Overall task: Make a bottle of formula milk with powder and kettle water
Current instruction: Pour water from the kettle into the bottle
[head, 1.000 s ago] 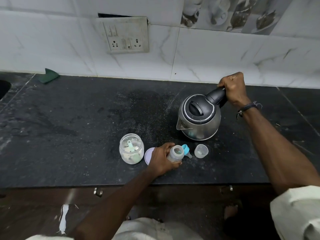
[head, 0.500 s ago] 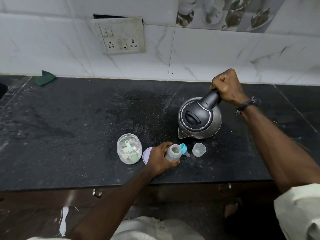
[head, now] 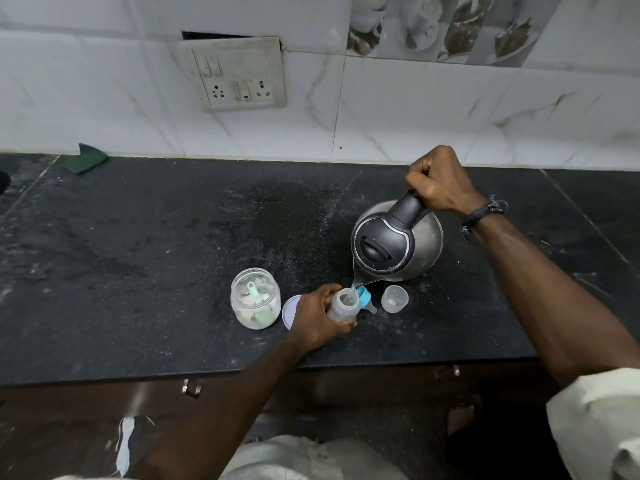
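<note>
Bottle under kettle water stream

kettle, centre right: brushed silver body, black lid & handle w/ thin chrome ring. baby bottle: cloudy translucent grey. teat collar beside it: turquoise. powder jar, lower centre: clear, off-white powder, mint green scoop. jar lid: pale lilac. worktop: black stone, white speckles. wall tiles, top: white marble w/ grey-brown veins. scrub pad, upper left: dark green.

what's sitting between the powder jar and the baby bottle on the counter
In the head view, a pale round lid lies flat between the powder jar and the baby bottle, partly covered by the left hand gripping the bottle.
</note>
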### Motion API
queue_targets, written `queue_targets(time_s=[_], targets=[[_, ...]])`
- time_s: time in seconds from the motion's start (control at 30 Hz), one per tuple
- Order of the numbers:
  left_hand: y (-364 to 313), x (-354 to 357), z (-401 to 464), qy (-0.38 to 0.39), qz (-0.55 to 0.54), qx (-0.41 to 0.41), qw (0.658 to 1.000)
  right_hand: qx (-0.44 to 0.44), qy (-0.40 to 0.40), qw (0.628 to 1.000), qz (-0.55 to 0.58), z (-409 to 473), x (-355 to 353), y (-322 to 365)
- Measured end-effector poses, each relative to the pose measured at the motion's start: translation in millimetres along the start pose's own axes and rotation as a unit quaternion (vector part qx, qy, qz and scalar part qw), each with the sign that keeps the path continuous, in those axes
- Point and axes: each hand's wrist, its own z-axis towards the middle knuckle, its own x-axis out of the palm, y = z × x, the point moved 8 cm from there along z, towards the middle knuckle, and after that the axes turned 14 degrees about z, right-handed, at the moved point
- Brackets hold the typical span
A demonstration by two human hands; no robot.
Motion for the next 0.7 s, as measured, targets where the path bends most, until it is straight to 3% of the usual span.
queue_targets(time_s=[0.7], targets=[[1.3, 0.5, 1.0, -0.004, 0.010, 0.004, 1.000, -0.013, -0.001, 0.999, -0.035, -0.1, 0.1, -2.6]])
